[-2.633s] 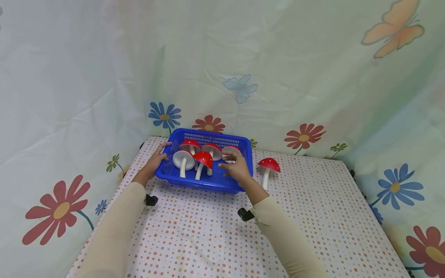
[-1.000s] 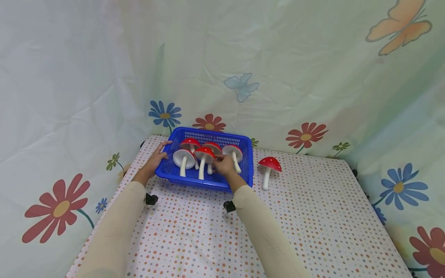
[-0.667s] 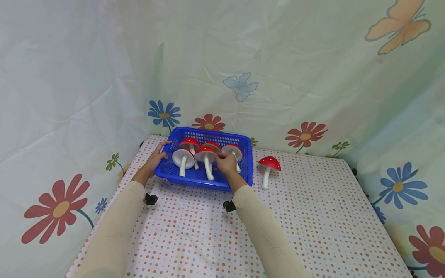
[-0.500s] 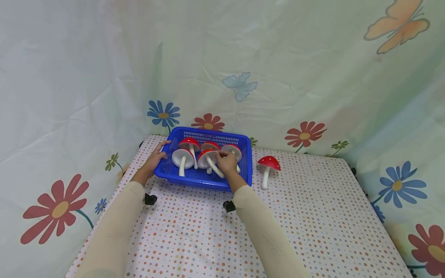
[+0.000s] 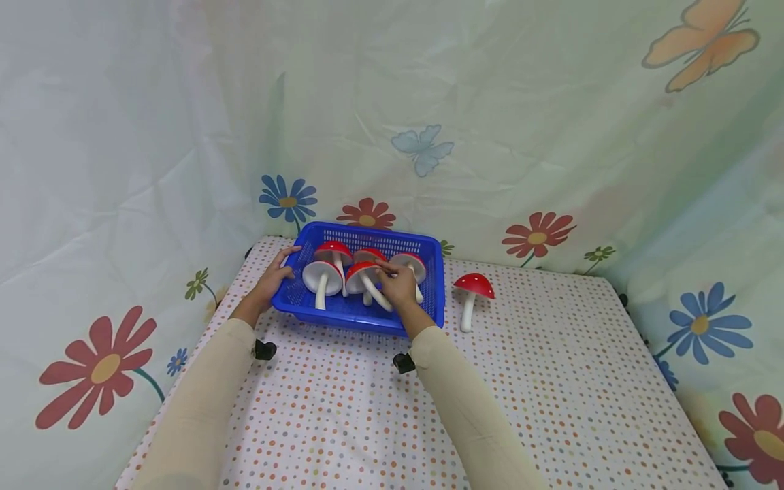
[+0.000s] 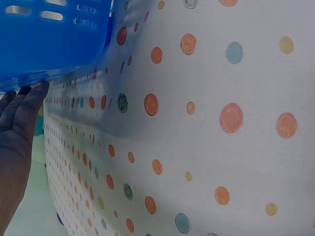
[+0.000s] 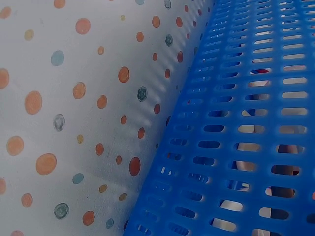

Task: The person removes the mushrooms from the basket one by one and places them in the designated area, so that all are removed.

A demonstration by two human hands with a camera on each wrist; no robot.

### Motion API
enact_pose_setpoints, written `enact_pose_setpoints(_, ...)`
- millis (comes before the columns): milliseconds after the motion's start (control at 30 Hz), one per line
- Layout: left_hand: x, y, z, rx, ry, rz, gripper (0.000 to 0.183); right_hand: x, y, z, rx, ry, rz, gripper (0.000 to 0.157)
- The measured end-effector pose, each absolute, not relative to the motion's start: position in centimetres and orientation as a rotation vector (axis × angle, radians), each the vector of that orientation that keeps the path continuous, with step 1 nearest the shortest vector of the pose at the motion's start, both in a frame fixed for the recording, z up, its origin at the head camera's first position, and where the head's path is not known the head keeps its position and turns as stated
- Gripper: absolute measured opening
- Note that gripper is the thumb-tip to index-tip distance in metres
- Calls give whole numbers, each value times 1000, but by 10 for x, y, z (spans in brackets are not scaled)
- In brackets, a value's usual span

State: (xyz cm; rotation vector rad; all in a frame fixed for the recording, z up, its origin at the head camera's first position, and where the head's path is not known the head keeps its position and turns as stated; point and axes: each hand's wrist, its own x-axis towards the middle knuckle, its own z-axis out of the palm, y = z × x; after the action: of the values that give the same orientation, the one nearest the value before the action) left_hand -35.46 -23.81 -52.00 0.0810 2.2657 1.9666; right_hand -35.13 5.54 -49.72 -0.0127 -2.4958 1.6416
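In the head view, a blue plastic basket (image 5: 367,324) holds several toy mushrooms with red, white-spotted caps and white stems. My left hand (image 5: 267,282) rests against its left rim, thumb and index finger apart; in the left wrist view, its fairly straight fingers (image 6: 27,110) touch the basket's outer side. My right hand (image 5: 398,284) is inside the basket, fingertips at the cap edge of the front middle mushroom (image 5: 361,275). That mushroom leans, its stem slanting down to the right. The right wrist view has only the slatted basket wall and cloth; the right hand is hidden there.
One more red-capped mushroom (image 5: 474,287) stands outside, right of the basket. A white dotted cloth (image 5: 551,367) covers the table. Behind it hangs a flower-and-butterfly backdrop (image 5: 490,136), close to the basket's far side.
My right hand moved left to the front middle mushroom and turned it, so its stem swung right. Since half a second ago its index finger has straightened. The left hand has stayed put.
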Motion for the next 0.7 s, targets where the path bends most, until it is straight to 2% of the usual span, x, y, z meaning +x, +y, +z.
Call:
enact_pose_setpoints(233, -358, -238, -519, 21, 2198, 2000, 70, -351, 54, -497, -48, -2418, 1841, 23)
enact_pose_setpoints(500, -351, -237, -504, 14, 2163, 1981, 70, -352, 54, -498, -57, -2493, 1663, 22)
enact_pose_setpoints(700, -344, -234, -495, 25, 2169, 1978, 70, -351, 55, -495, -67, -2444, 1708, 24)
